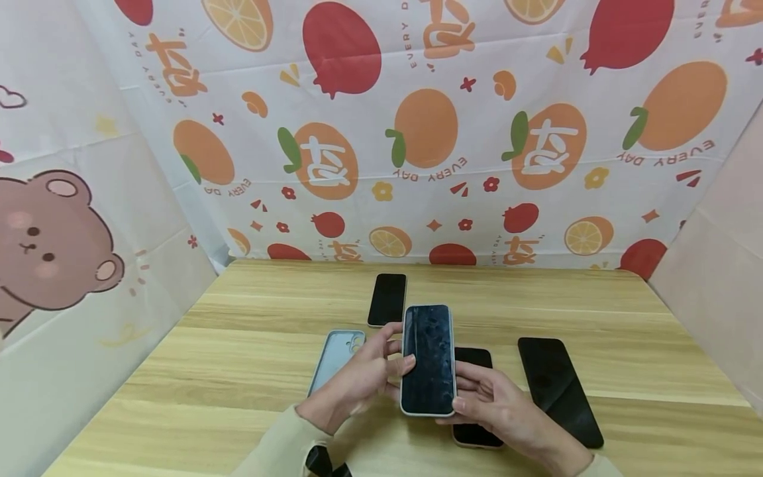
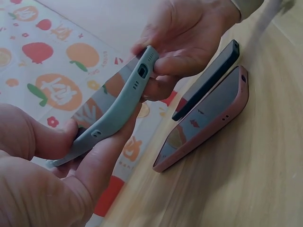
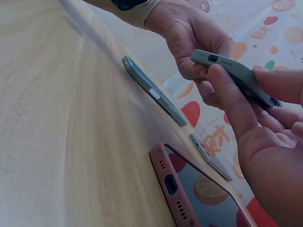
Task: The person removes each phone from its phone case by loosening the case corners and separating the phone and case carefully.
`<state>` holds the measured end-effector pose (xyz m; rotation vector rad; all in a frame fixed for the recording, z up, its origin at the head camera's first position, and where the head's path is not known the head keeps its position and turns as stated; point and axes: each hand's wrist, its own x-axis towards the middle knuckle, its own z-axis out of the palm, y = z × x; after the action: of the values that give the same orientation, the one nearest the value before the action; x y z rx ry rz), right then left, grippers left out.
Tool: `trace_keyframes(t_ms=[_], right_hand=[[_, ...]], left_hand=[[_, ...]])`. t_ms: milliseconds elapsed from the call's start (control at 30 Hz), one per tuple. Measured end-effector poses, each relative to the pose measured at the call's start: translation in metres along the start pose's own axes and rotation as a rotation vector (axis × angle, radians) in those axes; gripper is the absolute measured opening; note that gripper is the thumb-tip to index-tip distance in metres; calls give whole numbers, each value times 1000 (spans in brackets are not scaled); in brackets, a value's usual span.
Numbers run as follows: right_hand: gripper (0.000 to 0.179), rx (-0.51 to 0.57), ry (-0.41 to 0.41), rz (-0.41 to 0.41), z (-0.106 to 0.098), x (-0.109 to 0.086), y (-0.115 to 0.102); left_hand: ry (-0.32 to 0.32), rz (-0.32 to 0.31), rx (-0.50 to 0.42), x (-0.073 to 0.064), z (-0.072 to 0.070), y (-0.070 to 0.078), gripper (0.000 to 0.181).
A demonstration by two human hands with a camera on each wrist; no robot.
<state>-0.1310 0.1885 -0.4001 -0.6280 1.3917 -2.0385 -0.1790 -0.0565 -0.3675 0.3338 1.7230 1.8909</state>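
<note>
Both hands hold a phone (image 1: 428,358) in a pale blue-green case (image 2: 116,111) above the table, its dark screen toward the head camera. My left hand (image 1: 371,371) grips the left long side, with the thumb on the screen's edge and the fingers behind. At the lower right corner my right hand (image 1: 497,407) pinches the phone between thumb and fingers. In the right wrist view the case's bottom edge, with its port opening, faces the camera. Beside the left hand lies a light blue phone case (image 1: 332,358), partly hidden by that hand.
Beneath the right hand lies a phone in a pink case (image 2: 208,118), partly covered in the head view. A larger black phone (image 1: 560,391) is to the right. Another dark-screened phone (image 1: 387,298) lies farther back on the wooden table (image 1: 250,371). Fruit-printed cloth (image 1: 381,218) hangs behind.
</note>
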Motion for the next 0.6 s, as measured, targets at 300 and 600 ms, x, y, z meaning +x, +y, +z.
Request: trace_keyframes(t_ms=[300, 600], right_hand=[[56, 12, -21, -27, -3, -2, 1], [57, -66, 4, -29, -2, 0, 0]], left_hand=[[4, -8, -43, 2, 2, -3, 54], [86, 5, 13, 5, 6, -8, 62]])
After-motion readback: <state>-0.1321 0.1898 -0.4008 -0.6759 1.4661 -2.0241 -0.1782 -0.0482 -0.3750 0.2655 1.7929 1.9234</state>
